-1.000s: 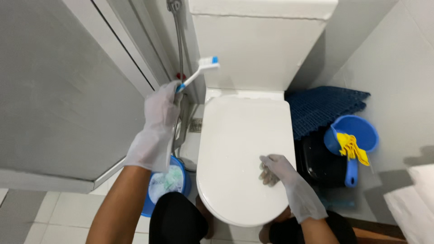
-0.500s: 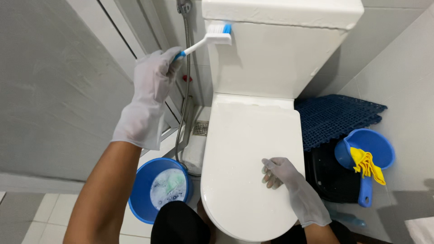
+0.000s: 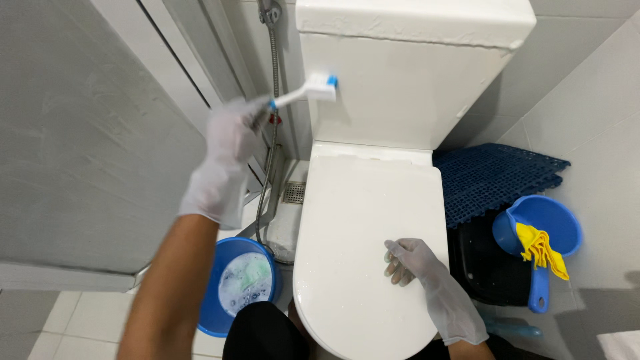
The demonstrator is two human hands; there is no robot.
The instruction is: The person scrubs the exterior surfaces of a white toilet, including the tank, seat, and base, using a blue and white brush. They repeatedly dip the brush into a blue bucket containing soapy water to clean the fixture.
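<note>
My left hand [image 3: 223, 157], in a thin translucent glove, grips the handle of a white and blue scrub brush [image 3: 313, 89]. The brush head touches the upper left front of the white toilet cistern [image 3: 413, 73]. My right hand [image 3: 410, 261], also gloved, rests with curled fingers on the closed white toilet lid [image 3: 363, 220], near its right side. Nothing shows in that hand.
A blue bucket [image 3: 239, 283] with soapy water stands on the floor left of the bowl. A metal spray hose [image 3: 273, 133] hangs beside the cistern. At right lie a folded blue mat [image 3: 497, 177], a black bin [image 3: 490, 267], and a blue scoop [image 3: 541, 230] holding a yellow cloth [image 3: 541, 248].
My left hand has carried the brush up and to the right, from beside the hose onto the cistern's front. My right hand has stayed on the lid.
</note>
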